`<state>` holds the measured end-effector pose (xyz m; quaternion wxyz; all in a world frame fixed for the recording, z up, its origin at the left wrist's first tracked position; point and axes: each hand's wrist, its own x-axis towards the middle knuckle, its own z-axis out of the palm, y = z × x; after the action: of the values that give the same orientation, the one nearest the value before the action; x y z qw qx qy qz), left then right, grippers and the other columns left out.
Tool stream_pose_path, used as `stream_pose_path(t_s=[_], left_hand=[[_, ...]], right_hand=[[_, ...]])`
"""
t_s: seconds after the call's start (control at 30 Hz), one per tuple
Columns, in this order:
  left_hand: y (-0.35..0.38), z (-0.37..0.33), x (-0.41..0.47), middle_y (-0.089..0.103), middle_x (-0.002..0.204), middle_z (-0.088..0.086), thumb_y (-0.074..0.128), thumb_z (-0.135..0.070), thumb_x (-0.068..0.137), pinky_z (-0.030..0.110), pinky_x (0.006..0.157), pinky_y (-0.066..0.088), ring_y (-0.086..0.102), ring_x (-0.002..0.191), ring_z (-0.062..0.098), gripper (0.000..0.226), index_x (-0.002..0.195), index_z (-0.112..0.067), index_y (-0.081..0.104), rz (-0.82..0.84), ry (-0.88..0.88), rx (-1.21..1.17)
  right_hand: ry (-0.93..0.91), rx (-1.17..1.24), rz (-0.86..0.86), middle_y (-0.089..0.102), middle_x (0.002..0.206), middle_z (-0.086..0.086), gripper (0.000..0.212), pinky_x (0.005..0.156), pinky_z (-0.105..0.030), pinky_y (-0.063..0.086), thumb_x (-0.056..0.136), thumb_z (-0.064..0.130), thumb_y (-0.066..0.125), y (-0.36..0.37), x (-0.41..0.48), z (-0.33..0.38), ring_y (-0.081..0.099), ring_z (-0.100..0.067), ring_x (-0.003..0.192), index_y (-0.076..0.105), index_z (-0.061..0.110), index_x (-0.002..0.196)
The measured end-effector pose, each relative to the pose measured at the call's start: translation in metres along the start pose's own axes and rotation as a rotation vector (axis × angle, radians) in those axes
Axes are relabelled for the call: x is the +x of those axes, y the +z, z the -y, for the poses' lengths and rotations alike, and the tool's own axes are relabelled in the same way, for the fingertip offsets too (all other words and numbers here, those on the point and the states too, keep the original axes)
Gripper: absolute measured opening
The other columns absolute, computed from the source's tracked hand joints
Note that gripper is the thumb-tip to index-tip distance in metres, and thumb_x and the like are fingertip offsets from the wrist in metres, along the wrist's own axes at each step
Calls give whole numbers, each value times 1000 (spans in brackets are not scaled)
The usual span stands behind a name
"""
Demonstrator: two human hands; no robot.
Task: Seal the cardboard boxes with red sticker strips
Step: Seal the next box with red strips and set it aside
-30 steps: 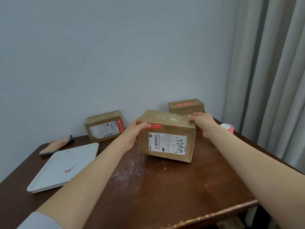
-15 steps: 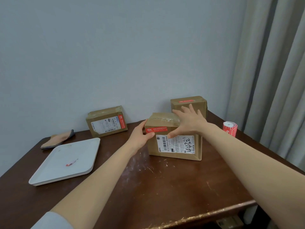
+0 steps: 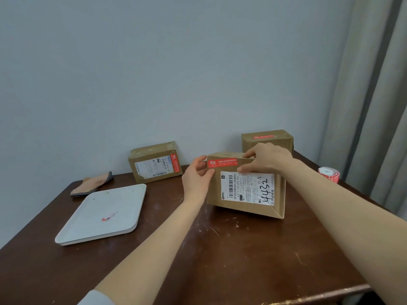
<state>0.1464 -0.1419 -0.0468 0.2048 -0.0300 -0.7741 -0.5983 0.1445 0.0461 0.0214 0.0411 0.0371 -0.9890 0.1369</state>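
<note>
Only had the head view for this one. Biggest worry from here: the red sticker strip (image 3: 222, 162) sat right on the top front edge of the middle box (image 3: 244, 190), and that box looked tipped, its near bottom edge seeming to lift off the surface (image 3: 220, 260). If the pressing fingers pushed harder on one end, I figured the box could rock or slide and the strip would wrinkle or miss the flap seam.

As for the grip: my left hand (image 3: 197, 183) was clamped on the box's left corner, thumb on the strip's left end. My right hand (image 3: 267, 160) was draped over the top edge, fingers curled down and pinching at the strip's right end. So the strip ran between the two hands, touching both.

Behind that box stood a second box (image 3: 267, 140) with a red strip on top, and left of it a third box (image 3: 155, 166). The sticker roll (image 3: 328, 174) sat to the right, well apart.
</note>
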Motion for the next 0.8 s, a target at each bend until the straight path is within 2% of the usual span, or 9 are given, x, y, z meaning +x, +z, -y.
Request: stream_pose_path(t_s=[0.13, 0.23, 0.33, 0.4, 0.5, 0.67, 0.8], left_hand=[[5, 1, 3, 66, 98, -8, 65, -11, 87, 8, 63, 42, 58, 78, -5, 27, 111, -23, 61, -51, 12, 14], [6, 1, 9, 64, 95, -11, 65, -15, 87, 7, 63, 41, 57, 77, -5, 22, 108, -21, 62, -68, 38, 53], [6, 1, 14, 63, 92, -13, 66, -17, 87, 18, 73, 48, 58, 78, -1, 18, 104, -21, 64, -76, 79, 89], [6, 2, 18, 64, 89, -14, 66, -19, 87, 27, 80, 52, 61, 82, 5, 15, 101, -23, 65, -73, 91, 109], [8, 4, 23, 66, 89, -13, 67, -21, 86, 37, 82, 55, 64, 86, 11, 11, 95, -27, 66, -76, 90, 125], [11, 4, 30, 65, 84, -15, 68, -20, 85, 41, 78, 57, 65, 85, 12, 11, 87, -30, 65, -93, 80, 132], [10, 5, 34, 65, 83, -15, 68, -20, 84, 40, 76, 58, 66, 84, 12, 10, 84, -30, 66, -97, 68, 134]], right_hand=[[28, -52, -46, 66, 113, 6, 60, 74, -31, 45, 78, 64, 64, 3, 3, 2, 62, -18, 101, 59, 35, 129], [48, -74, -80, 66, 113, 3, 60, 81, -34, 50, 79, 61, 65, 6, 5, 5, 62, -21, 103, 57, 34, 131], [64, -88, -104, 64, 116, -2, 57, 88, -44, 52, 81, 59, 64, 7, 6, 6, 61, -27, 107, 57, 31, 130], [68, -76, -114, 64, 115, -3, 54, 86, -40, 51, 83, 57, 64, 9, 6, 7, 61, -27, 106, 59, 29, 128], [64, -70, -119, 64, 113, -2, 50, 78, -34, 46, 85, 54, 62, 10, 5, 7, 62, -25, 103, 59, 28, 128], [46, -73, -113, 65, 112, -1, 47, 85, -39, 51, 87, 54, 60, 8, 4, 4, 62, -25, 104, 60, 31, 127], [36, -76, -105, 66, 107, 1, 42, 84, -39, 52, 87, 53, 60, 8, 3, 3, 62, -24, 100, 62, 30, 122]])
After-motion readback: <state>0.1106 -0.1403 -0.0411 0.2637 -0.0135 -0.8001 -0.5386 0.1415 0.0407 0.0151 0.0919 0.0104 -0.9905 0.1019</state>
